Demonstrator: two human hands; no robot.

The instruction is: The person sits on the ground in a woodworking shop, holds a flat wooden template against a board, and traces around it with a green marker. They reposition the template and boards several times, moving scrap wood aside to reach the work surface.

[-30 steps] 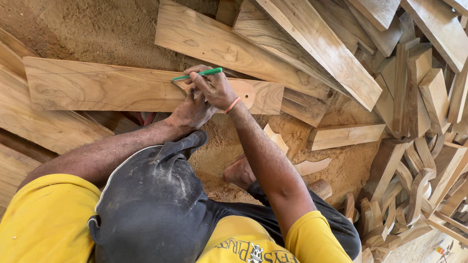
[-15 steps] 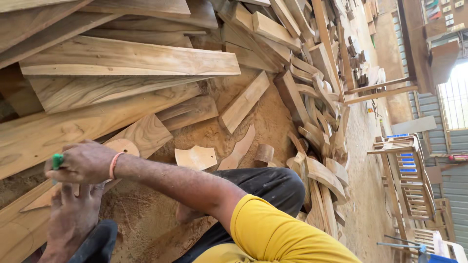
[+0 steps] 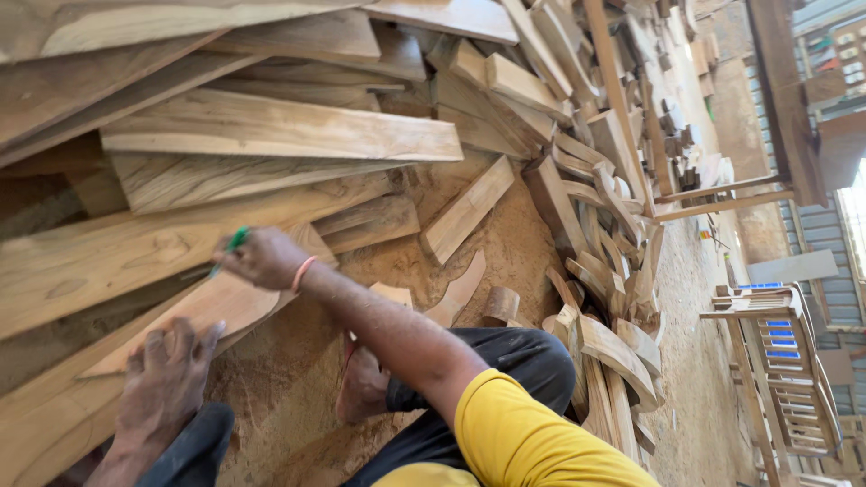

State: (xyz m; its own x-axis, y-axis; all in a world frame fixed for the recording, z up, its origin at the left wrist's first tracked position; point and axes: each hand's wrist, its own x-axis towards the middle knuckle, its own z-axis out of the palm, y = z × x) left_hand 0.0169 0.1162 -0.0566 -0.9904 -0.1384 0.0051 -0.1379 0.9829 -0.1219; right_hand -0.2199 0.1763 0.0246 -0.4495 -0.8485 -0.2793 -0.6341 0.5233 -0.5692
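Note:
My right hand (image 3: 264, 259), with an orange band at the wrist, grips a green pen (image 3: 234, 242) whose tip rests at the upper end of a flat, tapered wooden piece (image 3: 225, 311). My left hand (image 3: 167, 368) lies palm down with fingers spread on the lower end of the same piece, pressing it onto a long plank (image 3: 108, 261) beneath. The piece lies slanted across the planks at the lower left. My right arm reaches in from the yellow sleeve (image 3: 523, 433) at the bottom.
Rough planks (image 3: 280, 131) are stacked across the top and left. Sawdust (image 3: 505, 243) covers the ground in the middle. My bare foot (image 3: 361, 388) rests by the piece. Several curved offcuts (image 3: 604, 343) pile up to the right, with wooden chair frames (image 3: 785, 361) beyond.
The view has swung from looking down over the board to a sideways look. My right hand with the pen has moved up along the wooden piece, and my left hand stays flat on it.

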